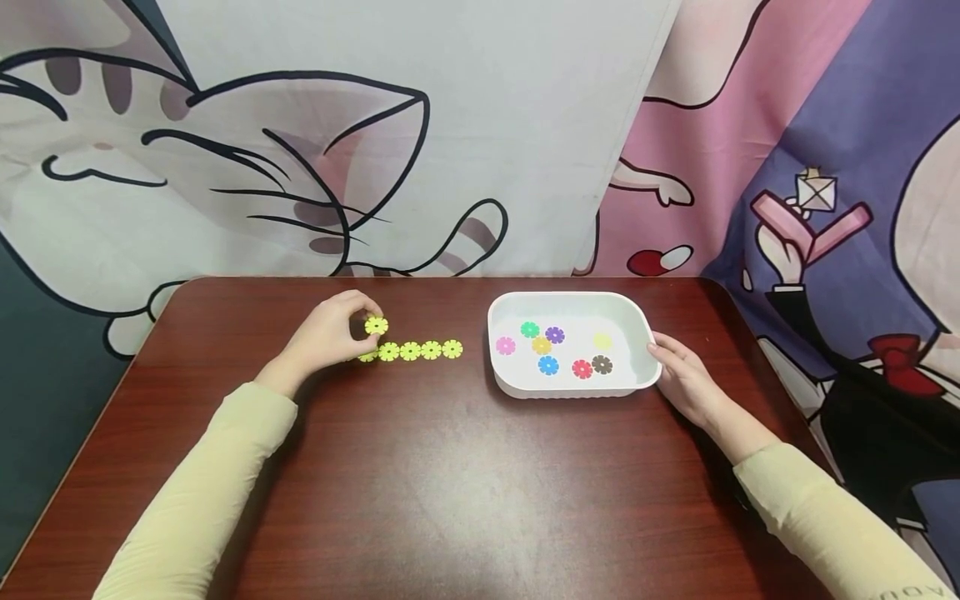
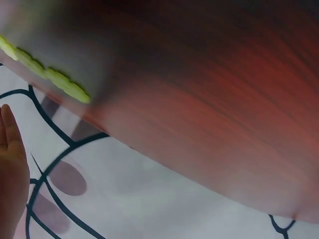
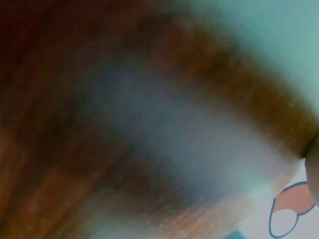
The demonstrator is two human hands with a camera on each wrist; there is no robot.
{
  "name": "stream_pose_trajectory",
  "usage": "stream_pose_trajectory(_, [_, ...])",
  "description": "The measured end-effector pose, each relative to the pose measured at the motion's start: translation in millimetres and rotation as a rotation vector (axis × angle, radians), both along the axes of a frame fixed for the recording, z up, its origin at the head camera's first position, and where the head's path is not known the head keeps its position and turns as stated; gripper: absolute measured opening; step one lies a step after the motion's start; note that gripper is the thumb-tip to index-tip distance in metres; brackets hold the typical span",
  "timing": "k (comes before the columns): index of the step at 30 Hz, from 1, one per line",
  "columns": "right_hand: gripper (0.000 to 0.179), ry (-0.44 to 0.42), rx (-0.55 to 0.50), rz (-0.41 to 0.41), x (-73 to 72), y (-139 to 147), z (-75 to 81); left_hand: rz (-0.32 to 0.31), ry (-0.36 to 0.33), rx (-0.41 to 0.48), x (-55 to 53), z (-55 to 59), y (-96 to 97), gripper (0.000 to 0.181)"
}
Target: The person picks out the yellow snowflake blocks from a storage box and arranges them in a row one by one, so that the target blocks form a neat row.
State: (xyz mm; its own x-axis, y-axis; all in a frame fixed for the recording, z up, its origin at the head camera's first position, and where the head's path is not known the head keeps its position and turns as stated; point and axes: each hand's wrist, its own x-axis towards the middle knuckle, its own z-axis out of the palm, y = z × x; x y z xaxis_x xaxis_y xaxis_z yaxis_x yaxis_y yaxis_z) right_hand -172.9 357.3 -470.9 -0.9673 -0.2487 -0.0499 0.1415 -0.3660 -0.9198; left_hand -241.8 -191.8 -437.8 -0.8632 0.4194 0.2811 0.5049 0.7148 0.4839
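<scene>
My left hand (image 1: 327,333) pinches a yellow flower-shaped disc (image 1: 377,325) between thumb and fingers, raised above the left end of a row of matching yellow discs (image 1: 410,351) on the table. The row's leftmost disc is partly hidden by the hand. In the left wrist view, yellow-green discs (image 2: 67,85) appear nearly edge-on, and part of the left hand (image 2: 12,174) shows at the border. My right hand (image 1: 686,379) grips the right rim of a white tray (image 1: 517,385). Inside lie several discs, among them a blue disc (image 1: 548,365) and a red disc (image 1: 582,369).
A brown wooden table (image 1: 450,492) carries everything, its far edge against a cartoon-printed cloth (image 1: 525,125). The tray stands right of the yellow row, with a strip of tabletop between. The right wrist view is mostly blurred.
</scene>
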Motion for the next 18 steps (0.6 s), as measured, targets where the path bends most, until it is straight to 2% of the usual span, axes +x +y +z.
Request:
stream_pose_trajectory(7, [0.027, 0.0, -0.013, -0.006, 0.0, -0.3, -0.2, 0.049, 0.0, -0.012, 7.8, 0.2, -22.2, 0.027])
stream_pose_trajectory(18, [0.027, -0.001, 0.006, -0.017, 0.1, -0.4, 0.0, 0.126, -0.013, -0.025, 17.4, -8.9, -57.4, 0.029])
